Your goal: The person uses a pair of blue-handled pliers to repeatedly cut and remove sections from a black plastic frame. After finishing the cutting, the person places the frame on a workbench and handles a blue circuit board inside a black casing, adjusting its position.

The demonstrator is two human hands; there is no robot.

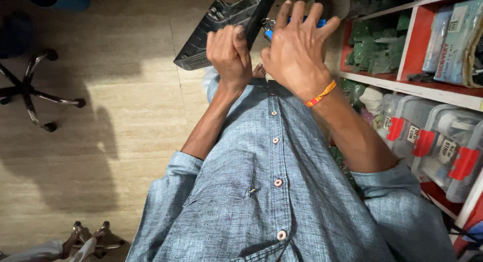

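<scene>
My left hand (230,53) is closed around the lower edge of a black plastic panel with a vented grille (221,25), held up in front of my chest. Over a small blue tool (292,23) with a metal tip near the panel, my right hand (297,48) has its fingers spread; only bits of the tool show past the fingers. An orange thread band circles my right wrist. My blue buttoned shirt fills the lower middle of the view.
A red and white shelf unit (427,88) stands at right with green circuit boards (375,46), packets and clear lidded boxes with red latches (432,141). An office chair base (30,91) stands on the pale floor at left. Another person's feet show at bottom left.
</scene>
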